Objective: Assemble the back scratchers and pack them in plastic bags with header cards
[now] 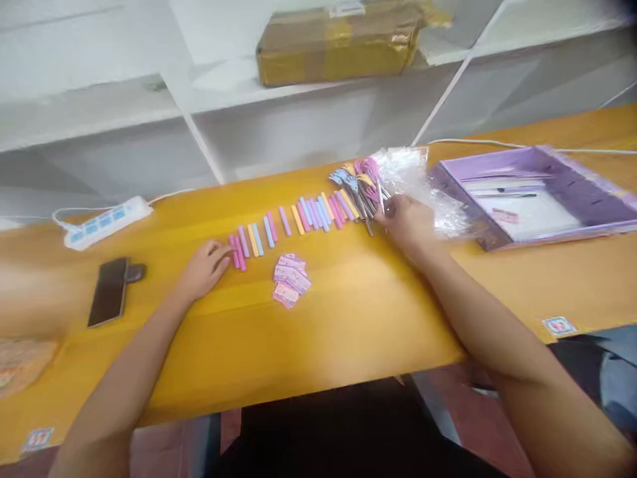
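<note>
My left hand (pixel 203 269) rests on the table with its fingers loosely curved and apart, the tips at the leftmost pink tubes (pixel 237 252). From there a row of pink, purple, yellow and blue tubes (pixel 308 214) runs to the right. At its far end lies a pile of back scratchers (pixel 352 180) with small coloured hand-shaped heads and thin metal rods. My right hand (pixel 411 224) is closed at the pile's right side, around the rod of a pink-headed back scratcher (pixel 381 189); its fingertips are partly hidden. Several small printed pink cards (pixel 290 280) overlap below the row.
Crumpled clear plastic bags (pixel 408 172) lie behind my right hand. To the right stands a purple box tray (pixel 542 229) with papers and a pen inside. A phone (pixel 108 292) and a white power strip (pixel 109 222) are at left. A taped carton (pixel 338 50) sits on the shelf.
</note>
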A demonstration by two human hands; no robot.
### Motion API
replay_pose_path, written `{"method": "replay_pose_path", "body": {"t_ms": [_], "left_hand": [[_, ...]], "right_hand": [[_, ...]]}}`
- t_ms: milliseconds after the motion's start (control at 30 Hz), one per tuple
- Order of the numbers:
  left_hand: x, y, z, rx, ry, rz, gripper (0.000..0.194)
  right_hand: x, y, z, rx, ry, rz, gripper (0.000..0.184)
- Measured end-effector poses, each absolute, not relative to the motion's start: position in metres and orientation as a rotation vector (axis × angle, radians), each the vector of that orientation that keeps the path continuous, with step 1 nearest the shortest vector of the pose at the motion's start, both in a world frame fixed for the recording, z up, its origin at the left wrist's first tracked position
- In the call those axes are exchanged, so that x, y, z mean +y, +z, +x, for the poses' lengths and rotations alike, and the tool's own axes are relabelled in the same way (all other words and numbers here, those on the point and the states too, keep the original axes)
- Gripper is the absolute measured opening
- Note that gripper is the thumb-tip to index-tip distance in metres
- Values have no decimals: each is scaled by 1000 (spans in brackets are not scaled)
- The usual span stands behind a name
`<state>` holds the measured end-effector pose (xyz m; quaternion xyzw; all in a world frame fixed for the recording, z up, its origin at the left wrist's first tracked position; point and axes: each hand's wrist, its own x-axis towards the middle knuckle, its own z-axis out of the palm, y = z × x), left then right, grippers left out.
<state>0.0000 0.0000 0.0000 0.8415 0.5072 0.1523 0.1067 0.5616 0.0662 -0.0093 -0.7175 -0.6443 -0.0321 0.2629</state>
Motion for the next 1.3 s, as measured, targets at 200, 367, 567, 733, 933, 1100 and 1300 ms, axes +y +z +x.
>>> {"method": "replay_pose_path", "body": {"t_ms": [200, 367, 567, 733, 933, 1100, 1300], "left_hand": [[-9, -2, 3, 1580, 478, 2455, 35], [-12, -8, 6, 1754, 526, 2385, 17], [-13, -16, 12, 1840, 557, 2365, 25], [-16, -15, 19, 1775, 498, 2468, 27], [-8, -15, 30, 1749, 474, 2534, 30], [9, -18, 43, 1717, 479, 2550, 28], [24, -17, 59, 1709, 477, 2530, 24]], "right_hand": [[53, -15, 557, -1667, -36, -1733, 11], [45, -20, 543, -1583, 143, -1538, 16], [29, -11, 504, -1349, 598, -1207, 39], [1, 1, 459, -1174, 1061, -958, 45], [-19, -9, 425, -1094, 1228, -879, 49], [-29, -19, 425, -1147, 1309, -843, 54], [-31, -19, 423, -1166, 1347, -829, 56]]}}
